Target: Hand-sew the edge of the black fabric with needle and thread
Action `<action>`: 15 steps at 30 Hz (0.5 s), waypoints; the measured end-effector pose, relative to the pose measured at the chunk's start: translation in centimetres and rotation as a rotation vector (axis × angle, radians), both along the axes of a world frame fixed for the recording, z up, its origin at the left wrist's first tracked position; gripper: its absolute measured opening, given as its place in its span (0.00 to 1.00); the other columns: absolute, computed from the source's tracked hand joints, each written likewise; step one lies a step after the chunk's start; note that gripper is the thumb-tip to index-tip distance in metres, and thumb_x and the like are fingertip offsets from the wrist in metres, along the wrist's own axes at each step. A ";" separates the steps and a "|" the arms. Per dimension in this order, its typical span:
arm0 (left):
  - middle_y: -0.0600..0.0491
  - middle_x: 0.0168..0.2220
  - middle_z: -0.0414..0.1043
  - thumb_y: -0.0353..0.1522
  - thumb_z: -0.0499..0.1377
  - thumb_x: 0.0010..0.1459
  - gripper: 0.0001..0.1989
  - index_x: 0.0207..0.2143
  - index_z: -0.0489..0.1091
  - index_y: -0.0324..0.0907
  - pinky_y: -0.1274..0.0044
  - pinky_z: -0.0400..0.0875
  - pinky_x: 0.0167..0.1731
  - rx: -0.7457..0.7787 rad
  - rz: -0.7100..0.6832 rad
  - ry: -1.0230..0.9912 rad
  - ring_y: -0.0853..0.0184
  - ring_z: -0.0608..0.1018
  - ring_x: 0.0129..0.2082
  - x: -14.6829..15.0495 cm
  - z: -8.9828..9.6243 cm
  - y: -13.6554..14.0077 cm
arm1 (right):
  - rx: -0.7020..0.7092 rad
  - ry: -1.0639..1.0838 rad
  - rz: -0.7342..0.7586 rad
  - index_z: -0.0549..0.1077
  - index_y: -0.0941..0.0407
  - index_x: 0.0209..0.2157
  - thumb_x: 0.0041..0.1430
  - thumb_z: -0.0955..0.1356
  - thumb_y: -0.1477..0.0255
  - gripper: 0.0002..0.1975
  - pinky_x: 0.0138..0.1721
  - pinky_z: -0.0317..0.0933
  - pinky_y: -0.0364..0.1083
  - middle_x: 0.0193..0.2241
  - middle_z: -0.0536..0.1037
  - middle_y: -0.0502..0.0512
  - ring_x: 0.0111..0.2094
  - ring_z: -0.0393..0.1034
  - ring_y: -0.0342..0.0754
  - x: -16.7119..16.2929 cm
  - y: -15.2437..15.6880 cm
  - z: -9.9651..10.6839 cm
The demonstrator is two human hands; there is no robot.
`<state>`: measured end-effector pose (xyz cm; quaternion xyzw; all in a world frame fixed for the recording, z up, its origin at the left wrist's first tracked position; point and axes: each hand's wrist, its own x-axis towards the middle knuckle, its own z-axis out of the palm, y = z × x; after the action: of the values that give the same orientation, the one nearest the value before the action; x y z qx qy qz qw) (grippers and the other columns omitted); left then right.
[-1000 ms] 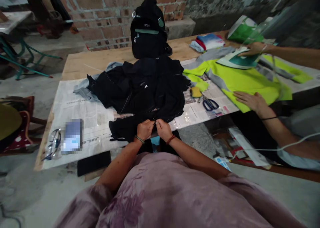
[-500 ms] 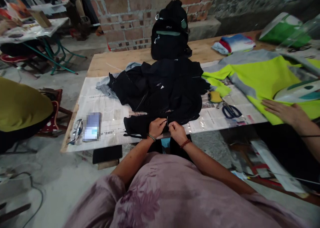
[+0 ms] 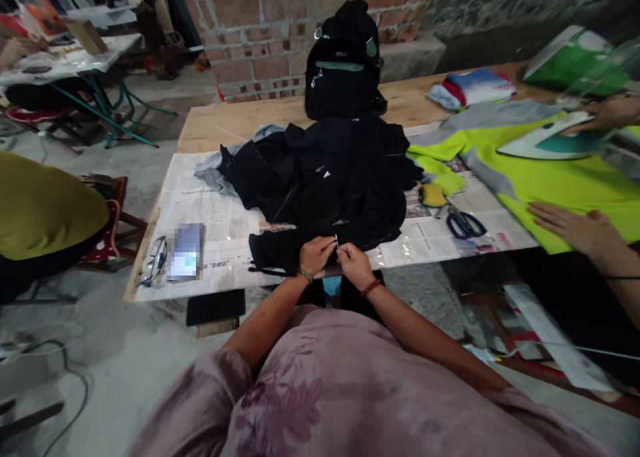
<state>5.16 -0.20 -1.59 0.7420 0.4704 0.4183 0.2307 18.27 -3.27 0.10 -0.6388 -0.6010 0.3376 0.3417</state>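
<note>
Black garments (image 3: 320,177) lie in a heap on the newspaper-covered table in front of me, with one dark strip of cloth (image 3: 275,249) along the near edge. My left hand (image 3: 316,255) pinches the edge of this black cloth. Close beside it, my right hand (image 3: 354,263) is closed, its fingertips around a thin pale needle-like thing (image 3: 337,241) standing up between the hands. Its exact kind is too small to make out. Both wrists rest near the table's front edge.
Scissors (image 3: 465,224) and a yellow-black object (image 3: 433,195) lie to the right. A co-worker's hand (image 3: 570,223) presses a yellow-grey garment (image 3: 560,183); their other hand holds an iron (image 3: 550,140). A phone (image 3: 186,251) and glasses (image 3: 159,260) lie left; a black backpack (image 3: 343,70) stands behind.
The co-worker's iron has moved up and left across the yellow garment, and the hand on it now shows. My hands stay at nearly the same place on the black cloth.
</note>
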 end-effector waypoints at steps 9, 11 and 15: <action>0.51 0.34 0.75 0.29 0.53 0.57 0.10 0.39 0.73 0.43 0.78 0.71 0.35 0.014 -0.062 0.190 0.70 0.76 0.34 -0.1 -0.5 -0.2 | 0.004 0.035 -0.090 0.64 0.56 0.20 0.53 0.60 0.66 0.12 0.25 0.53 0.41 0.18 0.69 0.49 0.21 0.61 0.42 -0.3 0.6 -0.5; 0.51 0.33 0.75 0.29 0.53 0.57 0.10 0.39 0.73 0.42 0.78 0.71 0.35 0.007 -0.047 0.180 0.70 0.76 0.33 -0.1 -0.5 -0.2 | -0.017 0.051 -0.095 0.65 0.56 0.21 0.53 0.60 0.65 0.12 0.24 0.53 0.41 0.18 0.69 0.49 0.21 0.61 0.42 -0.2 0.7 -0.5; 0.52 0.33 0.75 0.29 0.54 0.56 0.10 0.38 0.73 0.43 0.78 0.71 0.35 -0.010 -0.024 0.067 0.71 0.75 0.33 0.1 -0.1 -0.1 | -0.012 -0.001 0.018 0.70 0.56 0.25 0.54 0.61 0.64 0.12 0.26 0.56 0.41 0.20 0.72 0.50 0.23 0.64 0.43 1.6 0.8 0.9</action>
<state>5.22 -0.33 -1.74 0.7600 0.4709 0.3880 0.2238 19.86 -2.48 0.95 -0.6356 -0.6048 0.3441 0.3344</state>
